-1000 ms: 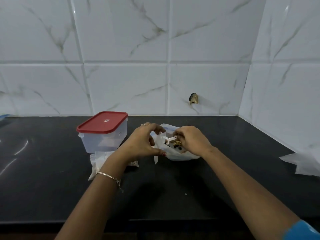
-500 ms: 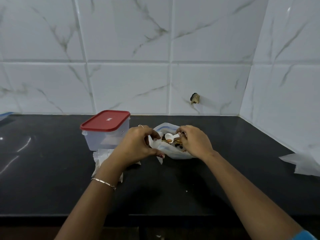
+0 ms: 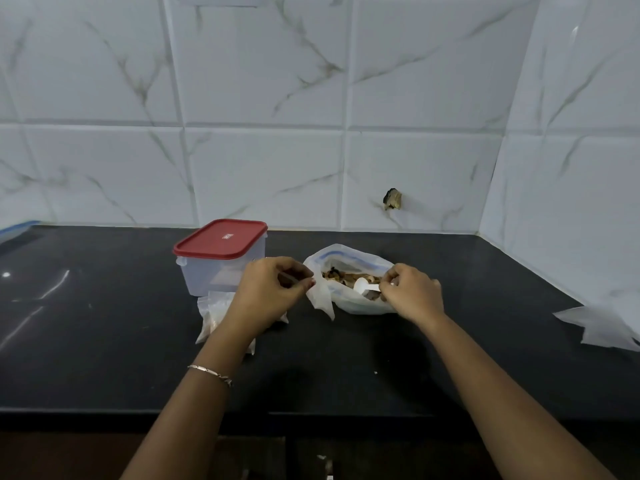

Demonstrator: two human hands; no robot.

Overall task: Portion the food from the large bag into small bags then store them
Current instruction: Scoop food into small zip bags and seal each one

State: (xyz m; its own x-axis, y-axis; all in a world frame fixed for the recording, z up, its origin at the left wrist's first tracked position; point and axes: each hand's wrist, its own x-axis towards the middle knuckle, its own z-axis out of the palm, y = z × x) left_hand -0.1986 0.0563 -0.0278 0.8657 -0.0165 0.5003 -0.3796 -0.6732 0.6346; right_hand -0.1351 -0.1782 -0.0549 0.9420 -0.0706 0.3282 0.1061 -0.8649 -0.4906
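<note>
Head view: two bare forearms reach in from 6 o'clock over the black counter (image 3: 104,341). The left hand (image 3: 273,289) is curled, thumb and fingers pinching the mouth of a small bag (image 3: 323,301) that hangs limp at its 3 o'clock. The right hand (image 3: 412,292) pinches the handle of a white scoop (image 3: 362,285), whose bowl lies inside the open large bag (image 3: 356,306), on the brown food (image 3: 341,276). The large bag sits on the counter between the hands. A heap of small bags (image 3: 214,313) lies under the left wrist, just before a clear container with a red lid (image 3: 221,268) at its 12 o'clock. Crumpled plastic (image 3: 602,327) lies far off at 3 o'clock. Marble-veined white tiles (image 3: 263,174) back the counter, with a chipped hole (image 3: 393,199) at 1 o'clock
</note>
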